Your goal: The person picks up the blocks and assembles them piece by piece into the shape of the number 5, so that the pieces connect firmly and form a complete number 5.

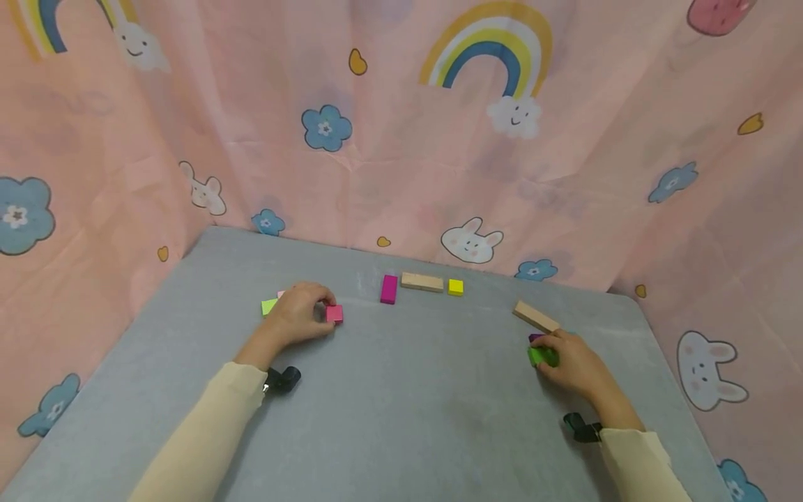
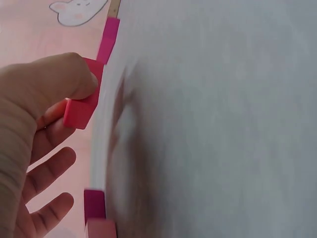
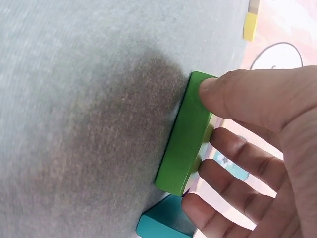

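Observation:
My left hand (image 1: pixel 295 315) pinches a red-pink block (image 2: pixel 85 111) between thumb and index finger, lifted off the table in the left wrist view; the other fingers are spread. Beside this hand lie a lime-green block (image 1: pixel 269 307), a light pink block (image 2: pixel 101 229) and a dark magenta block (image 2: pixel 94 204). On the right, my right hand (image 1: pixel 576 364) grips a green block (image 3: pixel 184 139), its thumb on the near face and the fingertips behind. A teal block (image 3: pixel 166 219) sits by its lower end, and a purple block (image 1: pixel 536 337) shows just behind, partly hidden by the hand.
Along the back of the grey table (image 1: pixel 401 418) lie a magenta block (image 1: pixel 389 289), a wooden block (image 1: pixel 422 282) and a yellow block (image 1: pixel 455 287). Another wooden block (image 1: pixel 536 316) lies slanted beyond the right hand. A pink printed curtain (image 1: pixel 389 174) borders the table.

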A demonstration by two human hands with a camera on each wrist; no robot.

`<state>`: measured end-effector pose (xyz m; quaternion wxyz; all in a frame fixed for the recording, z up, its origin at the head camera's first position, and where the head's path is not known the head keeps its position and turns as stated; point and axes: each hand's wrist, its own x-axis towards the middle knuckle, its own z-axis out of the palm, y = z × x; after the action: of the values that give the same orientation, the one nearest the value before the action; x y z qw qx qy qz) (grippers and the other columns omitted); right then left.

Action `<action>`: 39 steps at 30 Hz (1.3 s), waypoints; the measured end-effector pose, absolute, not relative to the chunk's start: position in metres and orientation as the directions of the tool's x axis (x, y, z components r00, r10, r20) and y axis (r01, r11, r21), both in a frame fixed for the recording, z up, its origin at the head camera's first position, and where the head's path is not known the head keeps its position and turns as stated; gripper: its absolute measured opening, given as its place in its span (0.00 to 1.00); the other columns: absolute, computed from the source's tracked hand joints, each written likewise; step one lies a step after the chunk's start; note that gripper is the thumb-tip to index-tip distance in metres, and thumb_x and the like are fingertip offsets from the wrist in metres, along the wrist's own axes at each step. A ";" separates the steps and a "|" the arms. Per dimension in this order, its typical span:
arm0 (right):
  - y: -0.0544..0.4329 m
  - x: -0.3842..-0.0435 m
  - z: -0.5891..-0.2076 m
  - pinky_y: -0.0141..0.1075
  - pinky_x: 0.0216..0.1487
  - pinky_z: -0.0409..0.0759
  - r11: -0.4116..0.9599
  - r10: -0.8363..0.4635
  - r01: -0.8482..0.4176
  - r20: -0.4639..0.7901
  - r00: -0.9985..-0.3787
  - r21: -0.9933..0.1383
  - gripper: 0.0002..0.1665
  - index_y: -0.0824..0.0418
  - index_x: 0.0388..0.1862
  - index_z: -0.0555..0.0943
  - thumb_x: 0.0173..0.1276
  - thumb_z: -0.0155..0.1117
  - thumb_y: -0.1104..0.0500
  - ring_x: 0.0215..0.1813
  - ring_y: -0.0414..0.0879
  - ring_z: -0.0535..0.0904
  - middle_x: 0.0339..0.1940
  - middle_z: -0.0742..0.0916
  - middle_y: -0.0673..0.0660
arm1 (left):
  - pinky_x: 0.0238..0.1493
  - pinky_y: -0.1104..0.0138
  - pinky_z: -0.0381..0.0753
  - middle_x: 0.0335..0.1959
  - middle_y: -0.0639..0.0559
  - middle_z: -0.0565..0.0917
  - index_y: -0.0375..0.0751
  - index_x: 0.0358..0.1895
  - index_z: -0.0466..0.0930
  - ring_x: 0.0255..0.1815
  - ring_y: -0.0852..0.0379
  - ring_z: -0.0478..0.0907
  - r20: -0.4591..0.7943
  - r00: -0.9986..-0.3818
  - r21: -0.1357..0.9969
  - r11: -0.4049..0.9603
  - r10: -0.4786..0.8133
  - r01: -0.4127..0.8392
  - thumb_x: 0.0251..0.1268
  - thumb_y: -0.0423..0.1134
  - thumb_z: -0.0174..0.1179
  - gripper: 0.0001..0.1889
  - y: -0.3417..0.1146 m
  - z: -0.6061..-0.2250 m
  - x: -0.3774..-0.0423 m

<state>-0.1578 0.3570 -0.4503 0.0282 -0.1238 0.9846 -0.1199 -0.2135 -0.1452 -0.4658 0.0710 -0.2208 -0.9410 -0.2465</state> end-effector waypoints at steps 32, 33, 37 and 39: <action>0.357 -0.155 -0.451 0.52 0.41 0.76 0.945 -0.246 -0.240 0.001 -0.969 -0.223 0.20 0.60 0.48 0.83 0.54 0.71 0.60 0.42 0.55 0.75 0.47 0.82 0.64 | 0.50 0.61 0.79 0.42 0.53 0.80 0.48 0.50 0.83 0.43 0.56 0.74 0.115 -0.910 0.530 0.750 0.398 0.395 0.54 0.41 0.69 0.18 -0.069 -0.472 -0.231; 0.357 -0.155 -0.451 0.53 0.41 0.76 0.944 -0.247 -0.242 0.003 -0.969 -0.222 0.20 0.60 0.48 0.83 0.54 0.71 0.60 0.43 0.55 0.75 0.47 0.82 0.64 | 0.50 0.61 0.79 0.43 0.53 0.80 0.48 0.50 0.83 0.43 0.56 0.74 0.111 -0.911 0.530 0.751 0.398 0.393 0.54 0.41 0.69 0.18 -0.067 -0.473 -0.231; 0.356 -0.154 -0.451 0.52 0.41 0.76 0.944 -0.250 -0.246 0.012 -0.968 -0.222 0.20 0.59 0.47 0.83 0.53 0.71 0.61 0.43 0.55 0.75 0.48 0.82 0.64 | 0.49 0.61 0.78 0.43 0.52 0.80 0.46 0.50 0.82 0.44 0.55 0.74 0.093 -0.911 0.542 0.747 0.401 0.384 0.54 0.41 0.69 0.18 -0.064 -0.475 -0.233; 0.356 -0.154 -0.450 0.52 0.40 0.76 0.943 -0.250 -0.248 0.018 -0.968 -0.224 0.20 0.59 0.47 0.84 0.53 0.71 0.61 0.42 0.55 0.75 0.48 0.82 0.64 | 0.50 0.61 0.78 0.44 0.52 0.80 0.46 0.50 0.82 0.44 0.55 0.74 0.084 -0.911 0.545 0.747 0.404 0.381 0.54 0.41 0.69 0.18 -0.064 -0.476 -0.234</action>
<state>-0.1538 0.3560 -0.4504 0.0056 -0.1263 0.9855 -0.1130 -0.2338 -0.0636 -0.4756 -0.0198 -0.2099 -0.9343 -0.2873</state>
